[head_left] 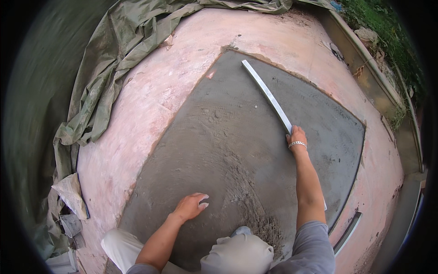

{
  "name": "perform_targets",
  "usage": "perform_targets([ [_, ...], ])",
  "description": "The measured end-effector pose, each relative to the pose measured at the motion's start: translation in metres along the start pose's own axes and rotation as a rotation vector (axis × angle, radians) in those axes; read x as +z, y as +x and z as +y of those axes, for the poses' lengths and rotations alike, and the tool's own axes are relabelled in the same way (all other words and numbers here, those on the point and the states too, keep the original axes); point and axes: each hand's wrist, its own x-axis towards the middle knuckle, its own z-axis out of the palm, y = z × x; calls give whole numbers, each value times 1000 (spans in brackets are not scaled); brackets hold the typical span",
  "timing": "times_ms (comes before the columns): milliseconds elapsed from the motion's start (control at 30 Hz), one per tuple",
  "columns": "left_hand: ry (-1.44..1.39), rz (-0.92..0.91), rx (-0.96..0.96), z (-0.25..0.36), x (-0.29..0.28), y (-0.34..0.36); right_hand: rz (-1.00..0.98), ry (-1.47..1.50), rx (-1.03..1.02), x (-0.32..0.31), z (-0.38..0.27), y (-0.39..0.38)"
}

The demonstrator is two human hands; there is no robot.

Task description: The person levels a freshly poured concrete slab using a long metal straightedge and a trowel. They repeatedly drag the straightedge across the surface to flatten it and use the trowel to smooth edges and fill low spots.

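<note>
Silver bar (269,95), grey mortar (182,155), mottled pink slab (141,105), olive tarpaulin (130,34), far scrap (336,6) seemingly blue

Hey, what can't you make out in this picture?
In the head view:
Pale bar: lower stretch, behind the right hand and forearm.
Left hand: palm, hidden by its back.
Foot: mostly hidden by the trouser knee.
Left sleeve: cut off by the lower edge.
Far-left green surface: blurred.

Mortar patch (191,146) inside slab (137,109). Bar (269,97) lies across patch from near far corner toward right edge; right hand (297,135) on bar. Left hand (190,207) over near part, nearer left edge. Second bar (348,233) on slab, beyond patch's right edge. Tarp (102,77) along slab's left edge.
</note>
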Motion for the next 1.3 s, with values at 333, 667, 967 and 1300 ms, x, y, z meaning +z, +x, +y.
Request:
perform_targets([
  [333, -125, 83, -68, -24, -7, 13, -51, -10, -241, 18, -77, 28],
  [667, -105, 143, 125, -6, -40, 85, -141, -89, -380, 17, -75, -32],
  [967, 235, 380, 203, 47, -43, 193, -228, -122, -482, 22, -79, -75],
  [1300, 398, 188, 113, 29, -31, 208, -260, -22, -637, 32, -78, -126],
])
